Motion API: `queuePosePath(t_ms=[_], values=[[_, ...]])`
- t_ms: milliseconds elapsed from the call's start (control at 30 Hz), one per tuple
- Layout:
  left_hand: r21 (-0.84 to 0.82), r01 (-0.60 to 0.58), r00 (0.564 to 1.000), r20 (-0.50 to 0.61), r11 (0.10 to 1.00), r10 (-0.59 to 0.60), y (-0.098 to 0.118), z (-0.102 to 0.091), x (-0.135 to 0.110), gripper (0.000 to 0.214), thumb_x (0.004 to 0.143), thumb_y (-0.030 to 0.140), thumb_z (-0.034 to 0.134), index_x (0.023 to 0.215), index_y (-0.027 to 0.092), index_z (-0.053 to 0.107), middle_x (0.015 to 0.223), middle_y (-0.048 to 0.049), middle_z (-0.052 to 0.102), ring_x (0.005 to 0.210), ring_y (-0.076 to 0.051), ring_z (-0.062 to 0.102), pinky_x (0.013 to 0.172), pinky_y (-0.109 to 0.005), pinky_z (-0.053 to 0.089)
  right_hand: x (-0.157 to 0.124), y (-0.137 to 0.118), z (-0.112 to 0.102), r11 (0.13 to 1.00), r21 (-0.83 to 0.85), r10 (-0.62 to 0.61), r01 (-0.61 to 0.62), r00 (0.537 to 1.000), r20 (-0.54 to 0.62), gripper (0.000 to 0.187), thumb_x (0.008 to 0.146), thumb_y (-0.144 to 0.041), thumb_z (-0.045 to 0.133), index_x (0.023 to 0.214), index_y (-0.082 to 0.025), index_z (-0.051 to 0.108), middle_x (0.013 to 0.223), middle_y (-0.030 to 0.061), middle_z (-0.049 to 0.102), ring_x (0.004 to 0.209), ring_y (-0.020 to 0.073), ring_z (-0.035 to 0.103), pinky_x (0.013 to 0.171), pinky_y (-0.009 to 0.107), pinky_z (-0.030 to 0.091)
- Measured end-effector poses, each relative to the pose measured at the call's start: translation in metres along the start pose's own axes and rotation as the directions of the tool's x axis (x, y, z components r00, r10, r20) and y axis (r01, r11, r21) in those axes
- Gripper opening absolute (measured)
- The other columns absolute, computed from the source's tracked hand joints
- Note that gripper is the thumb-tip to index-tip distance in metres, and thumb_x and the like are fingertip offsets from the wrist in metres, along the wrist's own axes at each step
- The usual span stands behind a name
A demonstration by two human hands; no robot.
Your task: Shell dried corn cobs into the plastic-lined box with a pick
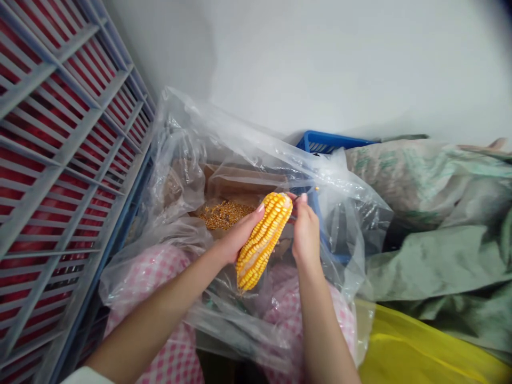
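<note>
A corn cob (264,240) with yellow kernels is tilted over a clear plastic sheet. A pale stripe along its side shows where kernels are gone. My left hand (240,234) is wrapped round the cob's left side. At its top end, my right hand (307,229) is closed in a pinch, with a small dark thing partly showing by the thumb; I cannot make out what it is. Loose corn kernels (226,213) lie below and behind, in a brown cardboard box (236,181) lined with the clear plastic sheet (224,128).
A grey slatted crate (60,160) with red contents rises on the left. A blue basket (332,141) stands behind, against the white wall (300,64). Woven sacks (440,256) and a yellow bag (420,346) lie on the right. The plastic covers my knees in pink checked cloth (160,282).
</note>
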State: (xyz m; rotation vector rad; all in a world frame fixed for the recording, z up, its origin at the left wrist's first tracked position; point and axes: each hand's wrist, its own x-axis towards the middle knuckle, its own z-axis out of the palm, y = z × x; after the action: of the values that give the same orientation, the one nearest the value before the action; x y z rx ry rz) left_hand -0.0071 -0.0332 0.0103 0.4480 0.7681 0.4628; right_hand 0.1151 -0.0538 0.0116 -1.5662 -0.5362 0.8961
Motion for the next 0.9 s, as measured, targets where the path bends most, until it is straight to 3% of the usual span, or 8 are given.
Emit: queuePosePath(t_ms=[67, 167, 267, 400, 500, 667, 900], values=[[0.153, -0.189, 0.978, -0.064, 0.970, 0.200, -0.004, -0.001, 0.004, 0.049, 0.072, 0.053, 0.056, 0.105, 0.018, 0.060, 0.089, -0.0049, 0.069, 0.075, -0.015, 0.063, 0.069, -0.026, 0.048, -0.001, -0.003, 0.000, 0.998, 0.027, -0.056, 0.059, 0.994, -0.093, 0.058, 0.077, -0.065, 0.036, 0.100, -0.018, 0.062, 0.081, 0.0023, 0.062, 0.067, 0.0118, 0.053, 0.058, 0.024, 0.039], [0.418, -0.366, 0.890, -0.103, 0.832, 0.443, -0.013, -0.004, 0.011, 0.047, 0.075, 0.053, 0.051, 0.105, 0.018, 0.059, 0.102, -0.0055, 0.065, 0.092, -0.018, 0.059, 0.080, -0.028, 0.044, -0.005, -0.004, 0.003, 0.996, 0.084, -0.011, 0.014, 1.000, -0.027, 0.067, 0.075, -0.071, 0.027, 0.102, -0.019, 0.060, 0.083, 0.0032, 0.063, 0.070, 0.0130, 0.057, 0.061, 0.025, 0.041], [0.625, -0.399, 0.821, -0.082, 0.671, 0.565, -0.021, -0.005, 0.014, 0.045, 0.077, 0.053, 0.048, 0.101, 0.016, 0.058, 0.102, -0.0076, 0.062, 0.092, -0.019, 0.057, 0.083, -0.030, 0.043, -0.006, 0.003, 0.009, 0.995, 0.039, 0.083, -0.087, 0.992, 0.098, 0.075, 0.075, -0.074, 0.018, 0.088, -0.018, 0.065, 0.077, 0.0038, 0.065, 0.072, 0.0156, 0.059, 0.065, 0.027, 0.042], [0.722, -0.408, 0.769, -0.058, 0.559, 0.636, -0.030, -0.002, 0.014, 0.039, 0.081, 0.051, 0.043, 0.094, 0.016, 0.056, 0.098, -0.0078, 0.059, 0.094, -0.018, 0.055, 0.085, -0.031, 0.041, 0.000, 0.018, 0.016, 0.996, -0.042, 0.073, -0.072, 0.997, 0.012, 0.071, 0.078, -0.071, 0.016, 0.078, -0.019, 0.065, 0.070, 0.0036, 0.066, 0.072, 0.0178, 0.060, 0.067, 0.028, 0.042], [0.718, -0.409, 0.756, -0.080, 0.563, 0.650, -0.034, 0.000, 0.015, 0.037, 0.082, 0.050, 0.041, 0.090, 0.016, 0.054, 0.097, -0.0075, 0.059, 0.095, -0.018, 0.055, 0.087, -0.031, 0.041, 0.004, 0.023, 0.020, 0.995, -0.092, 0.037, -0.042, 0.998, -0.051, 0.067, 0.079, -0.068, 0.018, 0.074, -0.019, 0.064, 0.067, 0.0035, 0.065, 0.067, 0.0177, 0.059, 0.064, 0.028, 0.041], [0.648, -0.388, 0.782, -0.145, 0.656, 0.607, -0.038, -0.005, 0.017, 0.040, 0.082, 0.053, 0.038, 0.092, 0.016, 0.054, 0.094, -0.0071, 0.061, 0.090, -0.018, 0.056, 0.082, -0.031, 0.043, 0.003, 0.017, 0.025, 0.964, -0.263, 0.021, -0.033, 0.999, -0.047, 0.064, 0.081, -0.065, 0.023, 0.061, -0.018, 0.060, 0.061, 0.0028, 0.063, 0.056, 0.0152, 0.052, 0.059, 0.027, 0.036], [0.549, -0.380, 0.823, -0.167, 0.745, 0.543, -0.036, -0.009, 0.020, 0.044, 0.081, 0.053, 0.042, 0.099, 0.015, 0.055, 0.098, -0.0079, 0.062, 0.091, -0.018, 0.057, 0.083, -0.030, 0.043, 0.005, 0.016, 0.026, 0.913, -0.405, 0.016, -0.046, 0.997, -0.076, 0.058, 0.081, -0.063, 0.028, 0.044, -0.020, 0.042, 0.045, 0.0002, 0.051, 0.046, 0.0131, 0.041, 0.050, 0.027, 0.029]])
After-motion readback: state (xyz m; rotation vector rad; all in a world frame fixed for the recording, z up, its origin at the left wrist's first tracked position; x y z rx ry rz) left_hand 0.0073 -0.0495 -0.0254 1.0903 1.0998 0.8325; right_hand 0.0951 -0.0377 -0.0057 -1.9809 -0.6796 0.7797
